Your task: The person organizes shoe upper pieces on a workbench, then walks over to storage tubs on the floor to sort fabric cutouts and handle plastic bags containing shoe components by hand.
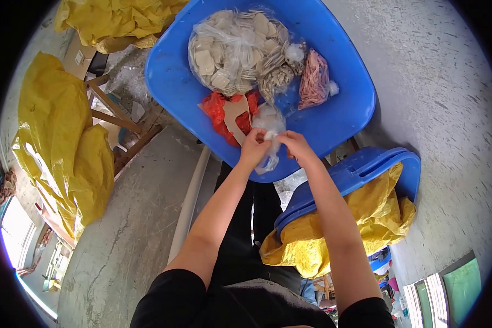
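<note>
My left hand [255, 146] and my right hand [297, 146] are close together at the near rim of a blue tub [169, 71]. Both pinch the gathered neck of a small clear plastic bag [269, 116]; its contents are hard to make out. Loose plastic hangs below my fingers. Left of it in the tub lies a red plastic bag [215, 109] with a curved beige flat piece [235, 116] on it. Behind sits a large clear bag of flat beige pieces [224, 54]. A smaller bag of thin greyish pieces [276, 79] adjoins it. To its right rests a knotted bag of pink strips [314, 82].
A second blue tub [361, 175] holding yellow sheeting [344, 229] stands to the right. At left, a yellow sack [65, 142] is near a wooden frame [112, 112]. A pale pole [190, 202] runs beside my legs, and a grey wall [443, 109] rises at right.
</note>
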Action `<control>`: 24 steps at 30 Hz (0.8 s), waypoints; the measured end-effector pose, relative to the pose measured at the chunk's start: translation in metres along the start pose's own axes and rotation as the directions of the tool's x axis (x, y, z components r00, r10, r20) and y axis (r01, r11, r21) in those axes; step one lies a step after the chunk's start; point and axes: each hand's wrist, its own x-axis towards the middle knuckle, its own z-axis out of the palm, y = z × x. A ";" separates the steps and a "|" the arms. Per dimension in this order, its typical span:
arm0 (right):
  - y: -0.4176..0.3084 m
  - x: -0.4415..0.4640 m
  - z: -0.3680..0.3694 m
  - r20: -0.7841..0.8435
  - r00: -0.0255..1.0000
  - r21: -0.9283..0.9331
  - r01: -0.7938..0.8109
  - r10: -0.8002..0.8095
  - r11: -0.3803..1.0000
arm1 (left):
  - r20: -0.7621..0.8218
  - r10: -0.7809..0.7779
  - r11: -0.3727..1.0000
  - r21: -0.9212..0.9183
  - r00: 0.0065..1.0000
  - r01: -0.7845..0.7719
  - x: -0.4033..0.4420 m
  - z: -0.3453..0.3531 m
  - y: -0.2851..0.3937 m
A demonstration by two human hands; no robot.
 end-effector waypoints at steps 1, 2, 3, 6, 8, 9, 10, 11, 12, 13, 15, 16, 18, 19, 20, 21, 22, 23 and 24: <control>0.000 -0.004 -0.003 0.078 0.997 0.103 -0.015 0.007 0.995 | -0.036 0.020 0.996 0.089 0.999 -0.017 0.005 -0.001 -0.005; 0.000 -0.007 -0.005 0.157 0.988 0.203 -0.039 0.007 0.978 | -0.072 0.043 0.984 0.177 0.996 -0.029 0.008 -0.002 -0.011; 0.003 -0.009 -0.003 0.156 0.988 0.200 -0.039 0.007 0.979 | -0.072 0.043 0.984 0.174 0.996 -0.030 0.010 -0.001 -0.013; 0.015 -0.009 0.019 0.011 0.976 0.182 0.210 -0.215 0.961 | -0.228 0.071 0.894 0.445 0.971 0.040 0.015 0.001 -0.018; 0.016 -0.010 0.021 -0.036 0.958 0.174 0.286 -0.285 0.942 | -0.275 0.087 0.845 0.530 0.957 0.076 0.017 -0.001 -0.024; 0.012 -0.012 0.017 0.004 0.982 0.229 0.181 -0.187 0.956 | -0.232 0.078 0.861 0.506 0.970 0.052 0.018 -0.004 -0.027; 0.005 -0.013 0.010 0.047 0.995 0.279 0.074 -0.090 0.957 | -0.185 0.072 0.877 0.480 0.980 0.027 0.020 -0.005 -0.028; -0.002 -0.014 0.003 0.094 0.996 0.324 -0.035 0.005 0.945 | -0.137 0.067 0.892 0.452 0.988 0.003 0.021 -0.007 -0.030; -0.005 -0.014 0.000 0.147 0.984 0.363 -0.146 0.098 0.920 | -0.090 0.061 0.906 0.423 0.994 -0.018 0.021 -0.009 -0.032; -0.005 -0.011 -0.001 0.145 0.984 0.366 -0.146 0.099 0.919 | -0.087 0.061 0.905 0.425 0.994 -0.018 0.018 -0.010 -0.025; -0.003 -0.001 0.001 0.101 0.991 0.332 -0.113 0.083 0.937 | -0.003 -0.216 0.963 -0.163 0.976 0.212 -0.001 -0.008 0.014; 0.000 0.002 0.003 0.081 0.994 0.314 -0.101 0.079 0.944 | 0.096 -0.323 0.836 -0.437 0.941 0.332 -0.013 -0.006 0.031; 0.001 0.002 0.001 0.057 0.996 0.296 -0.088 0.074 0.951 | 0.224 -0.391 0.619 -0.654 0.893 0.435 -0.020 -0.004 0.034; 0.001 0.001 0.000 0.100 0.993 0.297 -0.097 0.070 0.950 | 0.180 -0.363 0.707 -0.586 0.914 0.396 -0.020 -0.006 0.027; 0.000 -0.001 -0.001 0.145 0.987 0.299 -0.107 0.065 0.948 | 0.138 -0.330 0.785 -0.510 0.934 0.352 -0.020 -0.008 0.019; 0.000 -0.003 -0.002 0.190 0.980 0.300 -0.115 0.059 0.947 | 0.099 -0.291 0.852 -0.426 0.952 0.304 -0.020 -0.010 0.011; -0.002 -0.004 -0.002 0.233 0.971 0.299 -0.124 0.053 0.946 | 0.064 -0.246 0.907 -0.336 0.967 0.253 -0.018 -0.012 0.003; -0.001 -0.005 -0.002 0.233 0.971 0.298 -0.122 0.052 0.947 | 0.065 -0.245 0.907 -0.337 0.967 0.252 -0.015 -0.012 0.001; 0.000 -0.007 0.000 0.240 0.965 0.379 -0.191 0.103 0.905 | 0.040 -0.236 0.915 -0.327 0.971 0.235 -0.011 -0.011 -0.002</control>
